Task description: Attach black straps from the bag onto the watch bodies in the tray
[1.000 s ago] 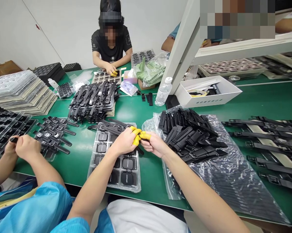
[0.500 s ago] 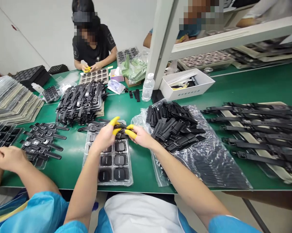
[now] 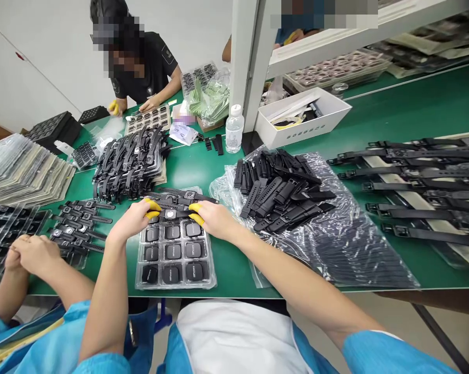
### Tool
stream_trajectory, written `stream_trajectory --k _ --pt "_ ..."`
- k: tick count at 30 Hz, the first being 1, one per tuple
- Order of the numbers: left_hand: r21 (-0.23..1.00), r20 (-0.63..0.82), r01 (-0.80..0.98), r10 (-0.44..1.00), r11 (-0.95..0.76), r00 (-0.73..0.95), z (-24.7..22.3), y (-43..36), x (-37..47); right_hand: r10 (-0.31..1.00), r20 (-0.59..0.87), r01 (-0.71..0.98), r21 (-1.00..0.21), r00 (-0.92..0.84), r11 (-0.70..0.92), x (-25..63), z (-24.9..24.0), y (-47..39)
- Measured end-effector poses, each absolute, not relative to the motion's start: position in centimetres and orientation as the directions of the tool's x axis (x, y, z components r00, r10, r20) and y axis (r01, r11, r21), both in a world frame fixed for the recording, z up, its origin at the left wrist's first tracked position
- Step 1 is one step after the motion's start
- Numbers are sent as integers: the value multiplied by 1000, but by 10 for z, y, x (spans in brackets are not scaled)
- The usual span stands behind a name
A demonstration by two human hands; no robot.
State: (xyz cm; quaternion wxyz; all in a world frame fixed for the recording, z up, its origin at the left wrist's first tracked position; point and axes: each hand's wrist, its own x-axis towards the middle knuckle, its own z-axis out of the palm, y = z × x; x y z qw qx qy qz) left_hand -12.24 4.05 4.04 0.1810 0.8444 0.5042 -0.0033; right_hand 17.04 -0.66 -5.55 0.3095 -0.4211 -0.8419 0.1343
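My left hand (image 3: 135, 218), with yellow finger covers, pinches the left end of a black watch with straps (image 3: 170, 213). At the watch's right end, my right hand (image 3: 211, 218) closes its yellow-covered fingers on the strap. The watch lies stretched between both hands over the far part of a clear plastic tray (image 3: 215, 278). Another strapped watch (image 3: 190, 195) rests just beyond it. Black square pieces (image 3: 172, 250) fill the nearer pockets of the tray. To the right, a heap of loose black straps (image 3: 277, 192) lies on a plastic bag (image 3: 359, 254).
Stacked strapped watches (image 3: 129, 161) stand behind on the left. A bottle (image 3: 234, 130) and a white box (image 3: 302, 117) are near the post. More watches on trays (image 3: 425, 187) lie at right. A neighbour's hands (image 3: 35, 254) rest at left; another person (image 3: 141, 67) sits opposite.
My hands have moved apart, and the watch is now stretched out over the tray's far part. The view has shifted slightly. The person opposite has moved one hand away from the tray there.
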Motion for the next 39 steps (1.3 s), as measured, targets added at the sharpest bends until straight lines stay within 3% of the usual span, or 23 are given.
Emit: stream_trajectory --k 6,10,12,15,19,23,27,31,34,37,39 --pt "64 -103 899 893 -434 438 8 54 -127 802 338 726 -350 -493 593 160 -54 -8" --pt "-41 47 920 919 -390 392 0 46 -125 780 387 677 -393 -491 622 169 -49 -1" --pt "-142 90 940 942 -310 325 2 36 -126 810 429 691 -439 -400 573 183 -46 9" --pt "-236 31 947 972 -218 232 9 17 -127 899 419 803 -490 -125 340 213 -46 24" --pt "-277 -146 928 965 -250 216 14 -3 -123 950 300 902 -429 88 52 247 -58 35" --pt "-351 -183 899 961 -260 206 13 -6 -117 970 215 933 -359 111 -27 257 -71 37" --pt "-325 -137 904 960 -277 245 10 -5 -120 964 241 935 -353 113 -21 256 -73 38" --pt "-307 -91 911 961 -276 261 7 -6 -123 945 291 902 -432 148 -8 260 -72 43" --pt "-336 -76 905 965 -261 250 4 -7 -123 868 420 829 -559 267 16 266 -67 47" --pt "-342 -91 904 967 -255 239 7 -6 -123 712 556 682 -717 430 149 268 -57 46" --pt "-309 -100 915 966 -260 240 14 -5 -124 649 568 543 -795 507 271 264 -49 42"
